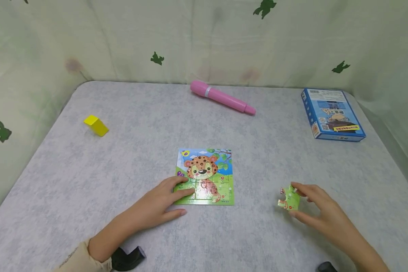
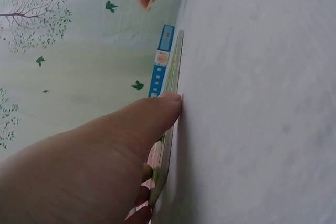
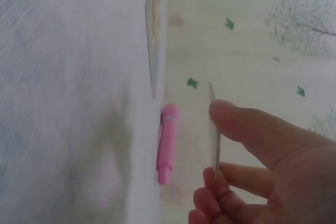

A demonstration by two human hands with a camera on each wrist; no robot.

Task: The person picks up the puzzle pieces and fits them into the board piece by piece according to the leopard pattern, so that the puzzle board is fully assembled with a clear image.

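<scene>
A square leopard jigsaw puzzle [image 1: 205,174] lies flat at the middle of the grey table [image 1: 122,181]. My left hand [image 1: 163,202] rests on its lower left corner with straight fingers; in the left wrist view the thumb [image 2: 157,111] presses the puzzle's edge [image 2: 173,87]. To the right, my right hand [image 1: 309,204] pinches a loose green puzzle piece [image 1: 289,198] between thumb and fingers, tilted up off the table. The right wrist view shows that piece [image 3: 213,129] edge-on in the pinch.
A pink marker-shaped pen [image 1: 221,97] lies at the back centre. A yellow block [image 1: 96,125] sits at the back left, a blue box [image 1: 331,114] at the back right. A patterned cloth wall [image 1: 204,37] surrounds the table.
</scene>
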